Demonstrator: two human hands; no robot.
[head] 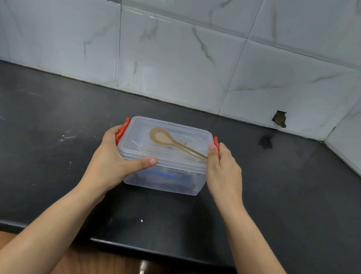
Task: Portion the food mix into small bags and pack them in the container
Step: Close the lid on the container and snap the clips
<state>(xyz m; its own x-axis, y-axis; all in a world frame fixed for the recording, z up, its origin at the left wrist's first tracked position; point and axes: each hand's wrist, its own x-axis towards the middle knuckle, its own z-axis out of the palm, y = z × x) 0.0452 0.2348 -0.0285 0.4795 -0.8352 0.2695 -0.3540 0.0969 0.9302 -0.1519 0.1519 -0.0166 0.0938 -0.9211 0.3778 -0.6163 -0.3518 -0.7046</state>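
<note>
A matte black stone desk (35, 139), scuffed with pale specks, is seen; a clear rectangular plastic container (164, 178) with red side clips is set near its middle.

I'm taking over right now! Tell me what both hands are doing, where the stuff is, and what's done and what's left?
Left hand: grips the container's left end, thumb along the front.
Right hand: holds its right end by the red latch.
The container sits on the black counter, lid on, a spoon lying on the lid.
Blue things show inside; I cannot tell what.
No food mix or loose bags are in view.
Left: probably open it and start portioning.
</note>
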